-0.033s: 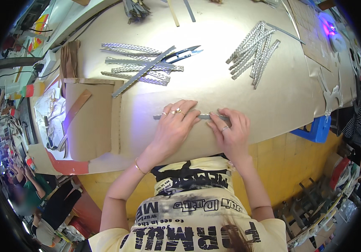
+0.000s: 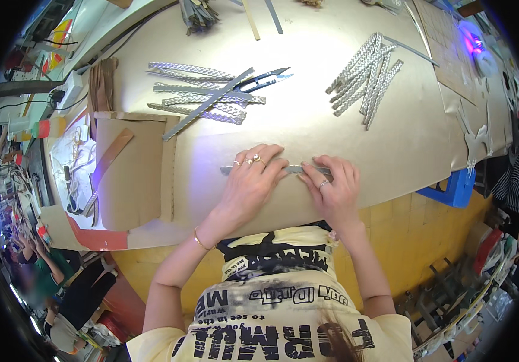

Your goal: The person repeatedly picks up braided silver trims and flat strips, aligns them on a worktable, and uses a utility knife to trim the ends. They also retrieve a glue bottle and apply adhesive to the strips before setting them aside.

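A narrow grey strip (image 2: 294, 169) lies crosswise on the table close to my body. My left hand (image 2: 252, 184) bends over its left part, fingers pressed on it, and a short end sticks out to the left. My right hand (image 2: 334, 190) pinches it further right, thumb and forefinger together; the right end is mostly hidden under the fingers. Between my hands a short stretch of strip shows. Beyond my left hand lie several braided silver strips (image 2: 190, 71), a plain grey strip (image 2: 210, 102) slanting across them, and dark thread snips (image 2: 263, 79).
More braided strips (image 2: 356, 72) lie at the far right of the table (image 2: 392, 163). On the left is a brown folded panel (image 2: 129, 181) beside white material (image 2: 72, 163). A blue stool (image 2: 458, 190) stands beyond the right edge. Another person (image 2: 48, 271) is at the lower left.
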The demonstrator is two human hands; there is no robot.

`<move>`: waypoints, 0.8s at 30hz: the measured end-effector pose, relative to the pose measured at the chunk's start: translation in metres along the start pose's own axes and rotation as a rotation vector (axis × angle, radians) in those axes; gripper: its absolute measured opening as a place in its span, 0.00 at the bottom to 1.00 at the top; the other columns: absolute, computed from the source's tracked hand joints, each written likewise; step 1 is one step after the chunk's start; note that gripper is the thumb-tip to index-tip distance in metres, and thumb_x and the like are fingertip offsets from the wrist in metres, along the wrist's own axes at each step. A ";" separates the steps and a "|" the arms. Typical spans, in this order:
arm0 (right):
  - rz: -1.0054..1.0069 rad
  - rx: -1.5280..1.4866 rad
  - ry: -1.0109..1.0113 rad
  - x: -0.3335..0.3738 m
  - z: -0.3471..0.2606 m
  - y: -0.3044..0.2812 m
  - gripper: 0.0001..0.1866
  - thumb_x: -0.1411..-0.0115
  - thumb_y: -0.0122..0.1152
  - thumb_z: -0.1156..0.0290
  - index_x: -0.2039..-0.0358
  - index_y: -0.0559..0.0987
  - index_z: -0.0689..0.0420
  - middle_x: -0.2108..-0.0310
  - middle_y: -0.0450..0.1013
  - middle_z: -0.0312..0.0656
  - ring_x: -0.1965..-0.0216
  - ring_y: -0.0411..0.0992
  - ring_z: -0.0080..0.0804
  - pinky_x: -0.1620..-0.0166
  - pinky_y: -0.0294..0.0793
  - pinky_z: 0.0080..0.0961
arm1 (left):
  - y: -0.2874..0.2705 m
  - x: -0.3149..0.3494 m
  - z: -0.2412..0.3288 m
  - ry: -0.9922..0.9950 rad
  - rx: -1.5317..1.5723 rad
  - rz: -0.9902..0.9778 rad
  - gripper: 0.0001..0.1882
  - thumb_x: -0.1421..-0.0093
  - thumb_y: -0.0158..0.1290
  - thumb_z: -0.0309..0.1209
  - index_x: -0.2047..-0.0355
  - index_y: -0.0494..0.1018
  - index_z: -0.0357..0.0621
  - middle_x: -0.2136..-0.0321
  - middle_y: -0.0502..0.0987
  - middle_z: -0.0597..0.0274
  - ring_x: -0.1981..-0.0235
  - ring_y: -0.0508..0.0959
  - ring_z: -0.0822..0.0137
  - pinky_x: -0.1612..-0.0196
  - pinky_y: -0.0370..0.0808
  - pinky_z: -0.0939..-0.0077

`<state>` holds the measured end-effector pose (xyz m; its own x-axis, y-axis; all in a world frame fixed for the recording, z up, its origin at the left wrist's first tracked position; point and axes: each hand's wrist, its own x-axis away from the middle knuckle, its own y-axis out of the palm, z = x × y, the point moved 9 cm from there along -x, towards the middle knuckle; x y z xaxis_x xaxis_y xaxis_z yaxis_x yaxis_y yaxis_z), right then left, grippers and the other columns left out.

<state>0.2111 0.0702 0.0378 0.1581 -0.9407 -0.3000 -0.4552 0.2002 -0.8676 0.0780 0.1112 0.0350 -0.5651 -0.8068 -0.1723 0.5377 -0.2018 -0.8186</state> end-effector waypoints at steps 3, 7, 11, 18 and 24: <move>0.003 0.016 -0.192 -0.017 -0.004 -0.003 0.13 0.48 0.68 0.69 0.60 0.81 0.50 0.62 0.75 0.33 0.62 0.72 0.32 0.56 0.65 0.34 | 0.003 -0.004 -0.007 -0.079 0.018 -0.128 0.12 0.43 0.59 0.34 0.61 0.75 0.42 0.53 0.73 0.58 0.49 0.73 0.59 0.48 0.67 0.62; -0.202 -0.199 -0.132 -0.050 0.003 -0.002 0.06 0.43 0.65 0.69 0.65 0.81 0.55 0.71 0.74 0.33 0.68 0.71 0.32 0.60 0.66 0.32 | -0.014 -0.016 -0.007 -0.111 0.159 -0.155 0.12 0.41 0.58 0.35 0.60 0.77 0.40 0.63 0.78 0.59 0.63 0.77 0.59 0.58 0.72 0.64; -0.720 -0.648 0.227 -0.055 0.016 -0.002 0.09 0.36 0.58 0.70 0.62 0.81 0.61 0.79 0.72 0.33 0.77 0.66 0.24 0.69 0.65 0.24 | -0.013 -0.009 -0.021 -0.447 0.716 -0.499 0.12 0.36 0.54 0.32 0.57 0.78 0.36 0.74 0.80 0.61 0.78 0.77 0.69 0.71 0.73 0.74; -0.787 -0.893 0.209 -0.074 -0.002 -0.028 0.13 0.34 0.55 0.71 0.53 0.81 0.61 0.78 0.74 0.30 0.79 0.61 0.14 0.75 0.62 0.18 | -0.043 -0.008 -0.013 -0.476 1.093 -0.663 0.16 0.34 0.54 0.30 0.51 0.75 0.31 0.72 0.82 0.62 0.77 0.77 0.77 0.73 0.73 0.84; -0.744 -0.908 0.222 -0.076 -0.004 -0.049 0.11 0.35 0.56 0.73 0.56 0.81 0.64 0.77 0.76 0.34 0.75 0.69 0.15 0.72 0.67 0.17 | -0.062 -0.003 -0.018 -0.554 1.093 -0.708 0.15 0.36 0.56 0.29 0.53 0.77 0.31 0.72 0.82 0.61 0.75 0.80 0.76 0.72 0.75 0.84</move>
<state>0.2182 0.1307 0.1048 0.5314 -0.7883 0.3102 -0.7831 -0.5968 -0.1749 0.0347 0.1360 0.0765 -0.7382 -0.4136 0.5329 0.5986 -0.7659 0.2347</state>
